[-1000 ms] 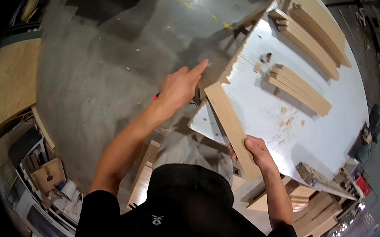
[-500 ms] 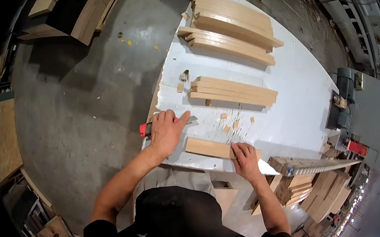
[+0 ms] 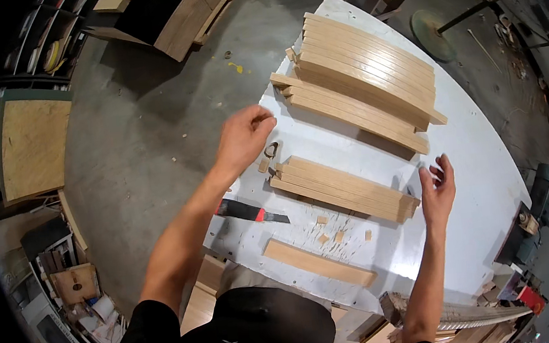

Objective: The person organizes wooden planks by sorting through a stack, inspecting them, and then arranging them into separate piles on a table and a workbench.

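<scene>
My left hand hovers over the left edge of the white table, empty, with loosely curled fingers and the thumb a little apart. My right hand is held just past the right end of a middle row of wooden strips, fingers spread, nothing in them. A utility knife with a black and red handle lies on the table, its blade pointing right. Near the front edge rests a single flat wooden strip, touched by neither hand.
Farther back lie a row of long strips and a larger stack. Small wood chips are scattered near the knife. A rough-edged slab stands at the front right. Beyond the right edge is a motor.
My left hand has let go of the utility knife and moved up and away. My right hand has released the single strip and moved right and farther out. The head view has shifted.
</scene>
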Available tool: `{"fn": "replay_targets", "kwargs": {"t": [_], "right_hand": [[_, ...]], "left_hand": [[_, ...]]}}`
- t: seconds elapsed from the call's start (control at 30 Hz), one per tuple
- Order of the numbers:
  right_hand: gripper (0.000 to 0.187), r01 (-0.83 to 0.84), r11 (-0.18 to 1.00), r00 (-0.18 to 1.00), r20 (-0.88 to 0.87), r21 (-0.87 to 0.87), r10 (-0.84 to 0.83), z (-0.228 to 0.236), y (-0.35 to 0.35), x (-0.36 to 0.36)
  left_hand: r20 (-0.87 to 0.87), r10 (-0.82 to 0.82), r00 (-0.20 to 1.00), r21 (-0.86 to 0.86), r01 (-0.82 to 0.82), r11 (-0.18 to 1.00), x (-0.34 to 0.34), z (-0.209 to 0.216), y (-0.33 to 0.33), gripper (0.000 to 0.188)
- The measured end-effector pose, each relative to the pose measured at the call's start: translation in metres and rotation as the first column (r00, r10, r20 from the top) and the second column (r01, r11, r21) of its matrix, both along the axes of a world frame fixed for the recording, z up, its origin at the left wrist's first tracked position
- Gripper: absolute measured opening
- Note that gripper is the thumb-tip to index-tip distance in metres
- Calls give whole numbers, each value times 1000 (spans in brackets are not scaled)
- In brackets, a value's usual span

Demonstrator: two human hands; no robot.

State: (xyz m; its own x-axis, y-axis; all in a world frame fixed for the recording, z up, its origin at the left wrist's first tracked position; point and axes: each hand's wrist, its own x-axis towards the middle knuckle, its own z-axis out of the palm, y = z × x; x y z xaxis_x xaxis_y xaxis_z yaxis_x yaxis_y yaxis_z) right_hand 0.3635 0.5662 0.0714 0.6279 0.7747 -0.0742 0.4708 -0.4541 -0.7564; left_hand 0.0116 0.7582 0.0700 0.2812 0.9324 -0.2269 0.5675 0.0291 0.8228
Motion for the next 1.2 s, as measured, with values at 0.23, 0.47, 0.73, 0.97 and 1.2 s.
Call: {"fn": "replay_targets", "kwargs": {"t": [0.23, 0.47, 0.73, 0.97, 1.2], "right_hand": [[43, 13, 998, 953, -302, -65, -32, -11, 30, 6], [33, 115, 991, 922, -363, -70, -133, -9, 22, 3], [33, 116, 993, 920, -376, -9, -111, -13, 10, 5], [36, 82, 996, 923, -379, 36, -63, -11, 8, 8], [25, -58, 992, 954, -299, -115, 21, 0, -15, 23]], "left_hand": [[336, 368, 867, -466, -186, 865, 44, -17, 3, 41], [315, 538, 782, -556, -307, 772, 55, -17, -3, 47], [441, 491, 752, -575, -183, 797, 43, -1, -14, 46], [480, 480, 734, -555, -170, 814, 35, 0, -16, 46], [183, 219, 958, -456, -114, 883, 27, 26, -23, 30]]}}
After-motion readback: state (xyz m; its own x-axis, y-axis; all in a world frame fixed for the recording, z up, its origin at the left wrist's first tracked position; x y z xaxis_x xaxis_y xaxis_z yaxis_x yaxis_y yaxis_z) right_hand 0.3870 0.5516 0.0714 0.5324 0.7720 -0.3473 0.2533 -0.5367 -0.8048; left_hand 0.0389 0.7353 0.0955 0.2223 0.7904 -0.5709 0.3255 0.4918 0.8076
